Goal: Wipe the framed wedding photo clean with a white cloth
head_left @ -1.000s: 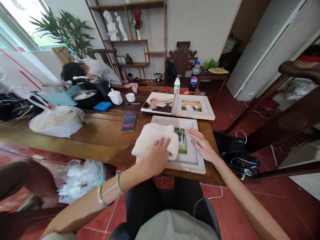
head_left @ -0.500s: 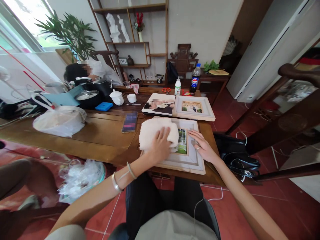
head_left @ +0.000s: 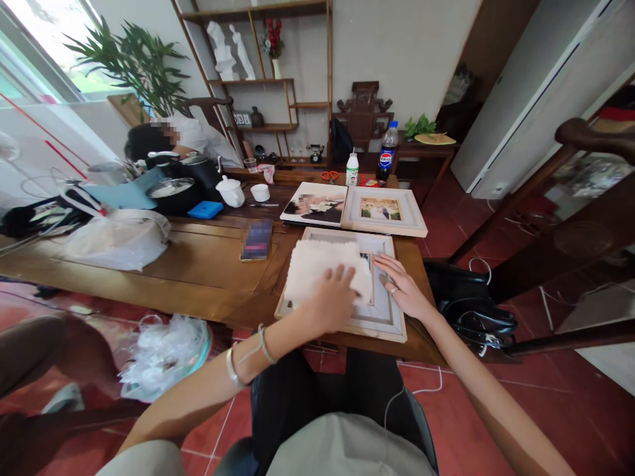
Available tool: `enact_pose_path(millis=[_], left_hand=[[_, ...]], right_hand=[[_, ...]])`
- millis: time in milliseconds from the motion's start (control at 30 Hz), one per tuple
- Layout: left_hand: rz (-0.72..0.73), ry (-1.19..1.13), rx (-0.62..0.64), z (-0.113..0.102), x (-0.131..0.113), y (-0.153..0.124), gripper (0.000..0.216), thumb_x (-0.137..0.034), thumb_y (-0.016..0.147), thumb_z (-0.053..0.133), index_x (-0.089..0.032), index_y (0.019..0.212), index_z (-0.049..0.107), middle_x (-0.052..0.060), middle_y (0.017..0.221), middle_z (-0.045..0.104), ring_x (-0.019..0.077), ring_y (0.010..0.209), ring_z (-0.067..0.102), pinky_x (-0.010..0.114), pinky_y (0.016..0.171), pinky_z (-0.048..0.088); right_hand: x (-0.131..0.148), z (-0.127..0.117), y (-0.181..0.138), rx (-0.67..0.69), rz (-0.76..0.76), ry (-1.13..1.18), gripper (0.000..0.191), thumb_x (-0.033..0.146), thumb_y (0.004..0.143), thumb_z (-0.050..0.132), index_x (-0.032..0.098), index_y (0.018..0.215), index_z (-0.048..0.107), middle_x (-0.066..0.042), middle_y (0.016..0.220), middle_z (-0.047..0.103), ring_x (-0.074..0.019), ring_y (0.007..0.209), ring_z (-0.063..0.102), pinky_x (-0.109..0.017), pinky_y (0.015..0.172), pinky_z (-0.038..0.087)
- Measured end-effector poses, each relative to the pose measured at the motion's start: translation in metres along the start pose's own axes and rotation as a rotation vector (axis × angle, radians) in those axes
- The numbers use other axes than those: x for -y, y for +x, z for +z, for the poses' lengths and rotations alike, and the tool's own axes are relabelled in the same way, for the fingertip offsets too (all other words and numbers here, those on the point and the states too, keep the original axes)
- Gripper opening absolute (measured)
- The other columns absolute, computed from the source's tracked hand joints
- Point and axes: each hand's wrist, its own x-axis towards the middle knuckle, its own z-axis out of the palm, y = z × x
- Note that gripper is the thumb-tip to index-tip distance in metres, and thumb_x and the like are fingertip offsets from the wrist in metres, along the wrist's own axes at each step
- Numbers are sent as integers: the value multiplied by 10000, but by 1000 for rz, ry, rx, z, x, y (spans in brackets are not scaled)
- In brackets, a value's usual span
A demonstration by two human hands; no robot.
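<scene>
A white, fluffy cloth (head_left: pixel 317 268) lies over the left and middle of a whitish picture frame (head_left: pixel 389 317) near the table's front edge. My left hand (head_left: pixel 336 297) presses on the cloth and holds it against the frame, its fingertips over the cloth's right half. Most of the frame's picture is hidden under the cloth and hand. On the frame's right side rests my right hand (head_left: pixel 401 285), fingers stretched out beside the inner opening and holding nothing.
Behind the frame lie a second framed photo (head_left: pixel 381 209) and a photo panel (head_left: pixel 316 203). A phone (head_left: pixel 256 239) is left of the cloth. Farther back are orange-handled scissors (head_left: pixel 329 175), a white bottle (head_left: pixel 352 170) and a cola bottle (head_left: pixel 387 153). Another person (head_left: pixel 198 142) leans at the far left.
My left hand has slid the cloth to the right across the frame, covering most of the picture that showed before. My right hand stays in place on the frame.
</scene>
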Motion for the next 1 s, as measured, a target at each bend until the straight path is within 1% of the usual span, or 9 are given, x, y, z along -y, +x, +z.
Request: enact_pose_path(millis=[167, 267, 367, 500, 600, 700, 767, 900, 1000], left_hand=[[194, -23, 7, -13, -46, -54, 297, -247, 836, 497, -175, 1057, 682, 162, 1445, 391, 367, 1296, 395, 480, 978, 382], [142, -30, -9, -8, -52, -55, 293, -257, 838, 500, -203, 1062, 679, 136, 1460, 377, 363, 1307, 384, 489, 997, 363], [7, -33, -44, 4, -39, -33, 301, -265, 857, 475, -192, 1076, 668, 143, 1465, 367, 363, 1322, 359, 516, 1009, 342], [-182, -50, -153, 19, -2, 11, 317, -291, 870, 466, -164, 1084, 663, 170, 1470, 344, 385, 1337, 315, 548, 1030, 308], [-241, -46, -255, 23, 23, 42, 316, -262, 848, 494, -147, 1096, 654, 167, 1494, 296, 399, 1359, 257, 563, 1065, 248], [-205, -35, -334, 22, 31, 67, 341, -171, 810, 501, -128, 1125, 627, 161, 1511, 257, 376, 1387, 195, 559, 1090, 210], [-118, -20, -352, 19, 31, 82, 363, -105, 780, 487, -125, 1114, 627, 146, 1519, 246, 362, 1397, 169, 576, 1098, 176], [107, 14, -264, 16, 29, 102, 392, -21, 741, 430, -132, 1046, 651, 94, 1521, 263, 339, 1403, 169, 642, 1080, 149], [148, 37, -242, 18, 34, 104, 395, -11, 742, 423, -143, 1035, 654, 65, 1521, 271, 314, 1406, 175, 646, 1080, 150]], right_hand=[[4, -2, 1, 5, 3, -3, 475, 200, 877, 430, 308, 1339, 451, -36, 1404, 448, -261, 1349, 304, -573, 1102, 255], [5, -2, 1, 12, 3, -2, 485, 185, 871, 426, 307, 1340, 449, -35, 1411, 438, -259, 1352, 297, -570, 1104, 253], [5, -2, 1, 20, 5, 2, 494, 163, 866, 424, 297, 1341, 448, -43, 1410, 436, -250, 1357, 285, -560, 1113, 241], [2, -2, 1, 21, -15, 2, 481, 196, 877, 434, 293, 1348, 438, -48, 1413, 432, -264, 1355, 282, -577, 1104, 242], [-1, -1, 0, 17, -28, 0, 467, 205, 876, 435, 283, 1336, 451, -57, 1401, 446, -274, 1351, 286, -581, 1097, 249], [-3, 0, 0, 12, -32, 6, 449, 207, 873, 440, 261, 1317, 475, -76, 1378, 467, -278, 1342, 298, -574, 1093, 257], [-2, 1, 0, -2, -25, 2, 437, 211, 873, 438, 257, 1304, 493, -82, 1352, 488, -282, 1330, 314, -573, 1086, 269], [-1, 2, -1, -24, 12, -31, 444, 181, 861, 433, 270, 1288, 511, -75, 1314, 506, -289, 1302, 337, -578, 1059, 301], [-2, 2, -2, -16, 6, -35, 442, 180, 872, 421, 268, 1298, 500, -81, 1320, 494, -291, 1291, 344, -582, 1054, 302]])
